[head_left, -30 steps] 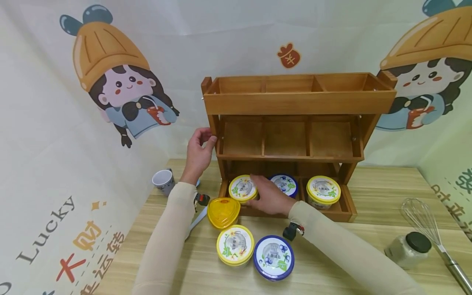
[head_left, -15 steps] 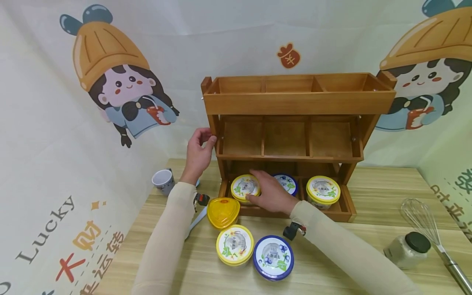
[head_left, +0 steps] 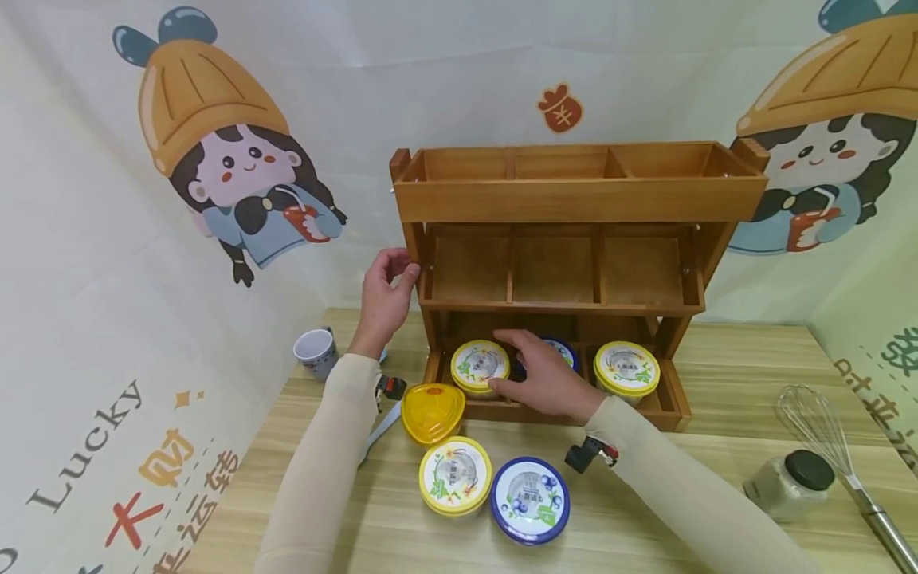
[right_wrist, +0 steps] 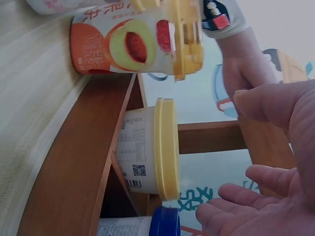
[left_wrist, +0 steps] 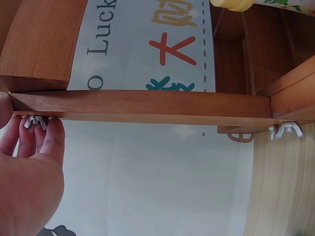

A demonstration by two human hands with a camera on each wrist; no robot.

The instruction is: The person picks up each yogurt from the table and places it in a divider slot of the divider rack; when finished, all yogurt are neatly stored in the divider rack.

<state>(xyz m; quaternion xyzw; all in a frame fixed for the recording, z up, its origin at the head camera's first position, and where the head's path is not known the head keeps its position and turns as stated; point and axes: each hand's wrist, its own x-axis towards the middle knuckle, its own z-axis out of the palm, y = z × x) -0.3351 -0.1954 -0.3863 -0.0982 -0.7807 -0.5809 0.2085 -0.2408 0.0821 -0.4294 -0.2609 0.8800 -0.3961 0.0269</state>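
Note:
My left hand [head_left: 387, 296] holds the side post of a three-tier wooden rack [head_left: 581, 203]. In the left wrist view, its thumb lies on one side of the post [left_wrist: 147, 104] and its fingers on the other, by a wing nut [left_wrist: 35, 120]. Right of a yellow-lidded tub [head_left: 479, 365], in the bottom tier's left compartment, hovers my right hand [head_left: 548, 375], thumb and fingers spread. The right wrist view shows a gap between that hand and the tub's lid [right_wrist: 167, 147]. My right hand partly hides a blue-lidded tub [head_left: 562, 351] in the middle compartment.
Another yellow-lidded tub [head_left: 627, 367] fills the right compartment. In front stand a cup with a yellow lid [head_left: 433, 412], a yellow-lidded tub [head_left: 455, 478] and a blue-lidded tub [head_left: 531, 501]. A mug [head_left: 315, 352] stands left; a jar [head_left: 789, 485] and whisk [head_left: 825, 434] are right.
The tub in the left compartment has shifted slightly right. My right hand has let go of it and moved back to the right, fingers spreading. My left hand has stayed put.

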